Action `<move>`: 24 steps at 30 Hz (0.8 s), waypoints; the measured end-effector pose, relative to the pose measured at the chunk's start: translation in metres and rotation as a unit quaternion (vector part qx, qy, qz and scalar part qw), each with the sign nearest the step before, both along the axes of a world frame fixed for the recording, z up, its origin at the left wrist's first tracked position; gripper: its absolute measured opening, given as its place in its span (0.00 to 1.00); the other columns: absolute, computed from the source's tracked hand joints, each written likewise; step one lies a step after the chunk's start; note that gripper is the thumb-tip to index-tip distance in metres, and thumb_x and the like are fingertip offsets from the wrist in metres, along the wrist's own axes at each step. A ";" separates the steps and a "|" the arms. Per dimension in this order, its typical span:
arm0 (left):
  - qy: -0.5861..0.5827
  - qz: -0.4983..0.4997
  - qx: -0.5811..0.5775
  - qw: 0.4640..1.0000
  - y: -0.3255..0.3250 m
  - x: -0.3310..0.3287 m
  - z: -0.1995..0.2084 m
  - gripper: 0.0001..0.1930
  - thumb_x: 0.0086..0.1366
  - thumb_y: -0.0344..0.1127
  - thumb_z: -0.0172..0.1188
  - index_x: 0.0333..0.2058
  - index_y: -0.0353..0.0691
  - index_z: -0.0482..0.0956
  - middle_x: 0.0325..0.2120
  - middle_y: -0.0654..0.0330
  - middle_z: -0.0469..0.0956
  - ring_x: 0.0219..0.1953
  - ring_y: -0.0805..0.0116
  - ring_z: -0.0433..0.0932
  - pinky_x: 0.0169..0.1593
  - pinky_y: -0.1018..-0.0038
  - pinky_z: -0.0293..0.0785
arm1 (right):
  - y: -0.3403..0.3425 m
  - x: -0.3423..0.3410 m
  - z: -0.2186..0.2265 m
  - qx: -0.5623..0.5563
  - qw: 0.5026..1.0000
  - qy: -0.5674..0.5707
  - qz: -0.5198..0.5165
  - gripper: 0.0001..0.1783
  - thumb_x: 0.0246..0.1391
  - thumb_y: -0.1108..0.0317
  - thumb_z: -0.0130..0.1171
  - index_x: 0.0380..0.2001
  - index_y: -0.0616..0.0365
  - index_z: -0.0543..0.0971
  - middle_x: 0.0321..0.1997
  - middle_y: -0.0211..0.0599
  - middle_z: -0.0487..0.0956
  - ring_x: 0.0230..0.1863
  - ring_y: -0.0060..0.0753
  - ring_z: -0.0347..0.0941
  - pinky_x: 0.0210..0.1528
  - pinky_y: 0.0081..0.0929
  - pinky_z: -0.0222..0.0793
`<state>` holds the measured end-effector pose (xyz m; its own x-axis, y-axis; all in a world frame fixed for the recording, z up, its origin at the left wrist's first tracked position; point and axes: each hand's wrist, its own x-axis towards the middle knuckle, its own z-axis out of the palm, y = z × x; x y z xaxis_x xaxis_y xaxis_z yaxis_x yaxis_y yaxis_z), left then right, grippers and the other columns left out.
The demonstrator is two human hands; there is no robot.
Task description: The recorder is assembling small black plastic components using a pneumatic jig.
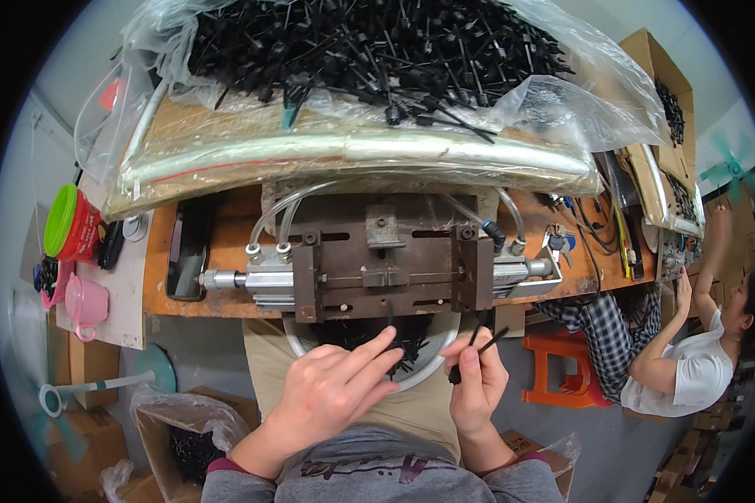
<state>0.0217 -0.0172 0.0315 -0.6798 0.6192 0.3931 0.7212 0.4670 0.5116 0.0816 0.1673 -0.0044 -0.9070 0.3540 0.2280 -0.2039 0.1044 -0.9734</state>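
Observation:
My left hand [335, 381] reaches over the basin with its fingers stretched out, and nothing shows in its grasp. Its fingertips are just below the front edge of a brown metal fixture [352, 312]. A small dark sliver, too blurred to name, shows just above them. My right hand [478, 386], to the right of the basin, pinches a few black plastic pieces with thin stems [493, 337] between thumb and fingers. Below the fixture, a round pale basin [438, 369] holds more black pieces [407, 348], partly hidden by my left hand.
Pneumatic cylinders [273, 283] with clear hoses flank the fixture. Above it, a plastic-lined tray [310, 155] carries a heap of black stemmed pieces [377, 50]. A phone [186, 251] lies left, keys [562, 241] right. Another person [684, 369] sits at right, near an orange stool [554, 369].

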 end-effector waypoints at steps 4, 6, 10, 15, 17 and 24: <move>0.090 -0.051 0.103 0.989 0.005 0.008 -0.007 0.16 0.44 0.33 0.72 0.35 0.40 0.82 0.34 0.61 0.81 0.25 0.70 0.77 0.27 0.77 0.73 | -0.023 -0.007 0.011 -0.013 0.996 -0.057 0.060 0.09 0.62 0.73 0.51 0.34 0.67 0.78 0.27 0.30 0.73 0.28 0.16 0.68 0.29 0.15 0.64; 0.103 -0.045 0.082 0.990 0.006 0.010 -0.012 0.14 0.46 0.31 0.65 0.35 0.39 0.81 0.32 0.62 0.79 0.28 0.70 0.78 0.30 0.77 0.73 | -0.029 -0.008 0.012 -0.010 0.994 -0.076 0.076 0.10 0.63 0.71 0.50 0.34 0.67 0.78 0.26 0.30 0.75 0.27 0.15 0.69 0.29 0.15 0.64; 0.134 -0.025 0.082 0.987 0.010 0.011 -0.014 0.14 0.44 0.30 0.59 0.34 0.38 0.79 0.30 0.63 0.77 0.31 0.70 0.77 0.32 0.78 0.73 | -0.031 -0.015 0.016 0.001 0.995 -0.067 0.071 0.11 0.64 0.70 0.50 0.32 0.66 0.77 0.23 0.30 0.76 0.25 0.15 0.69 0.27 0.15 0.65; 0.163 0.003 0.106 0.981 0.012 0.008 -0.019 0.16 0.40 0.29 0.69 0.32 0.38 0.81 0.30 0.62 0.79 0.28 0.68 0.77 0.28 0.77 0.73 | -0.039 -0.018 0.006 -0.090 0.989 -0.068 0.098 0.14 0.66 0.67 0.47 0.31 0.67 0.76 0.27 0.31 0.77 0.29 0.15 0.70 0.32 0.15 0.67; 0.161 -0.004 0.091 0.983 0.011 0.007 -0.014 0.17 0.40 0.29 0.71 0.34 0.37 0.81 0.29 0.61 0.79 0.28 0.68 0.77 0.28 0.76 0.73 | -0.032 -0.017 0.006 -0.110 0.982 -0.088 0.124 0.16 0.68 0.65 0.44 0.36 0.67 0.76 0.30 0.33 0.79 0.32 0.16 0.71 0.34 0.15 0.67; 0.001 0.050 0.129 0.990 0.005 0.002 -0.022 0.18 0.47 0.27 0.71 0.39 0.34 0.79 0.32 0.58 0.75 0.29 0.66 0.78 0.30 0.73 0.76 | -0.011 -0.019 -0.001 0.123 0.992 -0.022 -0.027 0.12 0.66 0.72 0.44 0.43 0.65 0.76 0.23 0.29 0.73 0.21 0.14 0.63 0.24 0.14 0.58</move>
